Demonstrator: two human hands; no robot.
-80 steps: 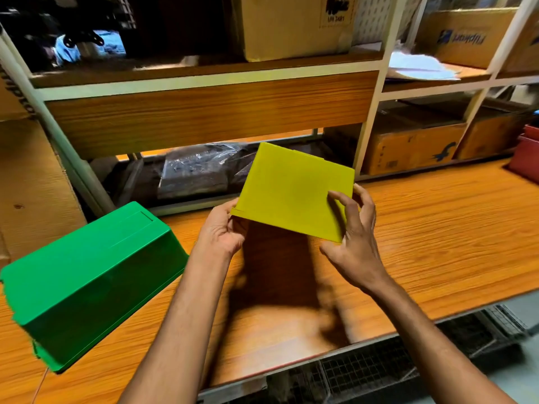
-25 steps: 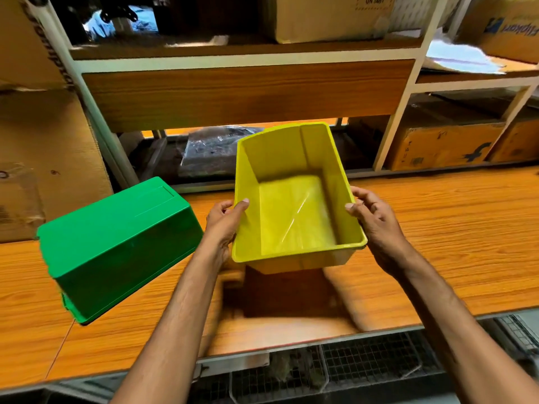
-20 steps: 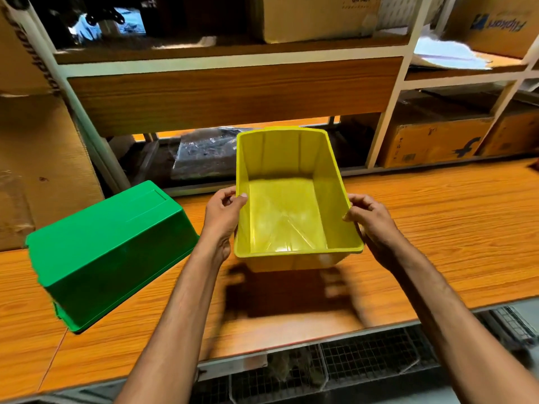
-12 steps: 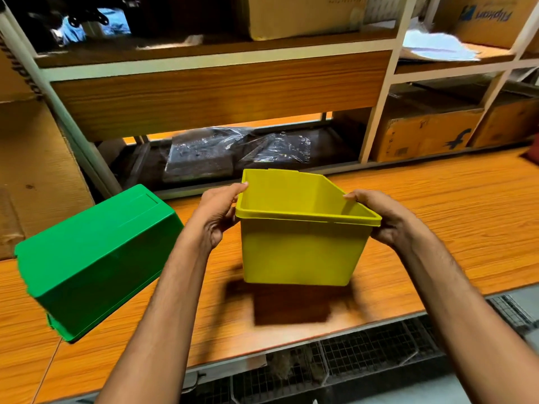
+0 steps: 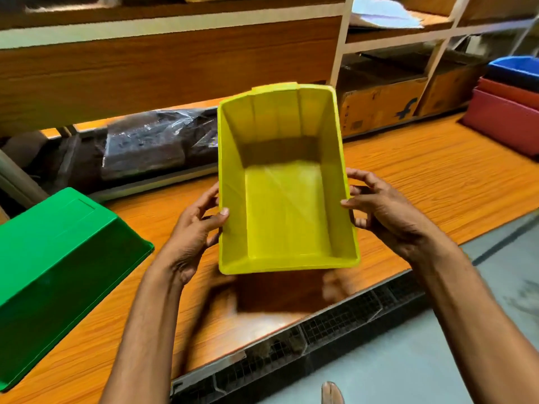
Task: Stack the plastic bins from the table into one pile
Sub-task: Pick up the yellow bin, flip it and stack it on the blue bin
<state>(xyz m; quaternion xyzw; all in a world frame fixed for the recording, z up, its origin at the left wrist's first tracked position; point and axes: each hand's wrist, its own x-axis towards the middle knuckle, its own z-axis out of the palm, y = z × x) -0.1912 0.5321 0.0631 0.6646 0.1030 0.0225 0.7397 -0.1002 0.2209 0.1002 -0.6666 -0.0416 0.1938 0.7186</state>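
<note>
Yellow bin (image 5: pixel 280 205) between left grip (image 5: pixel 195 231) and right grip (image 5: pixel 388 208)

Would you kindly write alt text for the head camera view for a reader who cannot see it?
Two bare hands, left hand and right hand, hold an empty yellow bin by its side rims above a wooden table. A green bin lies upside down at left; red and blue bins sit stacked at far right.

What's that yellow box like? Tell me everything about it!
The yellow bin is shiny plastic, empty, with a flat floor, sloping walls, ribs on its far wall and a rolled rim. It is held tilted above the wooden table, opening toward the camera. The left hand and right hand grip its side rims.
</note>
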